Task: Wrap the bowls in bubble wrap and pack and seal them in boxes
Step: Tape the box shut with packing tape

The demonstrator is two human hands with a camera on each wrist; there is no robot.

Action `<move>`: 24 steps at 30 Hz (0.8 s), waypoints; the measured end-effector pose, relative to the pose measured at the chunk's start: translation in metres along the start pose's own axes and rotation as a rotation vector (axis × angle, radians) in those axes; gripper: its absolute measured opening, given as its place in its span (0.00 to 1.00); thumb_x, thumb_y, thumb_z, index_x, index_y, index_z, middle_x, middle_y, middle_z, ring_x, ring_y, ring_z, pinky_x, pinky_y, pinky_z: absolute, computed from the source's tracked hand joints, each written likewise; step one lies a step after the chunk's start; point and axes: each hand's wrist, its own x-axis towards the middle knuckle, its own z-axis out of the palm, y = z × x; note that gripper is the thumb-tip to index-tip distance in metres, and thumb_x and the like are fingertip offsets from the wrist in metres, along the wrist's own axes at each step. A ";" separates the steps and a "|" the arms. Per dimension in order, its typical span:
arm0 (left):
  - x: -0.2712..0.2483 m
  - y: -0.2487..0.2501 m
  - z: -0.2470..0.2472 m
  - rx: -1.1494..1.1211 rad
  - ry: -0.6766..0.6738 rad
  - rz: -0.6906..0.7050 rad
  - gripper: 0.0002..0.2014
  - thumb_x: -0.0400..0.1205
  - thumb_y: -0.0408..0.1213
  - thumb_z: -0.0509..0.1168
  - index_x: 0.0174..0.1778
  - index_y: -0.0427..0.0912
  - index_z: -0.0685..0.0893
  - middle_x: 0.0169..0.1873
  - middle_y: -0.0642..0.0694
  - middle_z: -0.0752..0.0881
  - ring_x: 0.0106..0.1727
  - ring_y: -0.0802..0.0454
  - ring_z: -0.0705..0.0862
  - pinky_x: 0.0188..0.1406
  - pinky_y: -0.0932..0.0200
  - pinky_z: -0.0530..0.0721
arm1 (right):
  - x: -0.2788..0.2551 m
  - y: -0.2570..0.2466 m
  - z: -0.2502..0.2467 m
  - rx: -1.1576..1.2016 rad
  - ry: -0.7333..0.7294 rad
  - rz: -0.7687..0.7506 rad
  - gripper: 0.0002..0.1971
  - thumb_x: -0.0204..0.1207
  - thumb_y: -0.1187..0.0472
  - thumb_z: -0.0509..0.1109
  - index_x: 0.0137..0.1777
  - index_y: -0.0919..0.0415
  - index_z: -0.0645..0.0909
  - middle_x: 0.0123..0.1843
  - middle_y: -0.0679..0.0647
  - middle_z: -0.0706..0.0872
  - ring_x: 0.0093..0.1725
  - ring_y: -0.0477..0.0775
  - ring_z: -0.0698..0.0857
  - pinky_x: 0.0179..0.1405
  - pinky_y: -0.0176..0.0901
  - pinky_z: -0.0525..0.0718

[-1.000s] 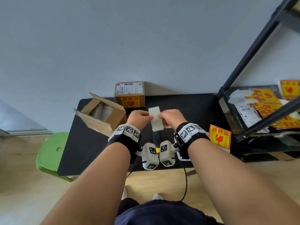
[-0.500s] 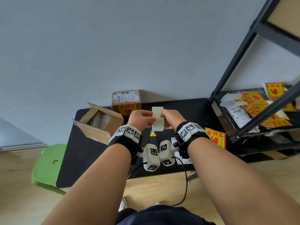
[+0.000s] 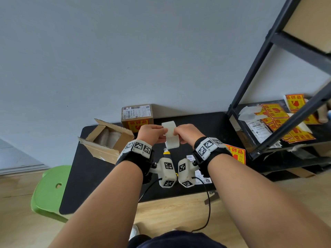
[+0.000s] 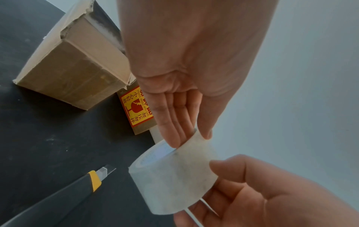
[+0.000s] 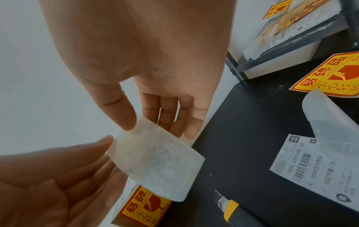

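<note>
Both hands hold a roll of clear tape [image 3: 170, 134] up above the black tabletop [image 3: 93, 169], between them. The left hand [image 3: 152, 134] pinches the roll's upper edge, thumb on the outside and fingers [image 4: 170, 122] reaching into the core, as the left wrist view shows. The right hand [image 3: 186, 134] grips the other side, its thumb on the outer face and its fingers [image 5: 170, 116] behind the roll. Below the roll a utility knife [image 4: 64, 198] with a grey body and yellow slider lies on the tabletop, its blade tip showing. To the left stands an open cardboard box [image 3: 105, 140], flaps raised, with a bundle wrapped in bubble wrap [image 3: 107, 137] inside. Behind the hands, against the wall, a closed box [image 3: 137, 115] carries a white shipping label on top and a yellow and red fragile sticker on its front. Near the right wrist another fragile sticker [image 3: 235, 154] and a printed shipping label [image 5: 314, 173] lie flat on the tabletop, with a curled piece of translucent backing paper [image 5: 330, 116] beside them. A dark metal shelf [image 3: 286, 133] to the right holds more stickers and labels, and a green stool [image 3: 48, 192] stands at the tabletop's left edge.
</note>
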 end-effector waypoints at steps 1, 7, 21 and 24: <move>0.000 0.000 0.000 0.003 -0.016 0.007 0.15 0.79 0.32 0.72 0.61 0.33 0.85 0.47 0.38 0.90 0.46 0.48 0.91 0.46 0.57 0.90 | 0.000 -0.001 -0.001 0.029 -0.001 0.000 0.09 0.75 0.64 0.66 0.50 0.69 0.83 0.51 0.65 0.87 0.50 0.63 0.88 0.53 0.49 0.87; -0.003 -0.003 -0.001 0.123 -0.103 0.074 0.16 0.77 0.30 0.73 0.62 0.40 0.87 0.48 0.42 0.90 0.45 0.54 0.88 0.47 0.65 0.88 | 0.006 -0.002 -0.003 0.164 0.036 0.002 0.09 0.75 0.63 0.66 0.48 0.68 0.84 0.46 0.65 0.88 0.41 0.63 0.88 0.47 0.51 0.85; 0.009 0.001 -0.004 0.046 -0.052 0.083 0.13 0.78 0.34 0.74 0.57 0.36 0.88 0.47 0.39 0.91 0.49 0.45 0.91 0.52 0.54 0.89 | 0.008 -0.007 -0.006 0.053 -0.026 -0.063 0.07 0.76 0.70 0.61 0.49 0.66 0.80 0.48 0.62 0.85 0.50 0.62 0.87 0.52 0.50 0.87; 0.012 0.002 -0.004 0.030 -0.027 0.076 0.12 0.79 0.35 0.73 0.56 0.34 0.88 0.46 0.39 0.91 0.47 0.45 0.91 0.50 0.53 0.89 | 0.011 -0.002 -0.004 0.094 -0.051 -0.075 0.10 0.73 0.71 0.61 0.49 0.67 0.83 0.54 0.65 0.86 0.55 0.63 0.87 0.60 0.55 0.87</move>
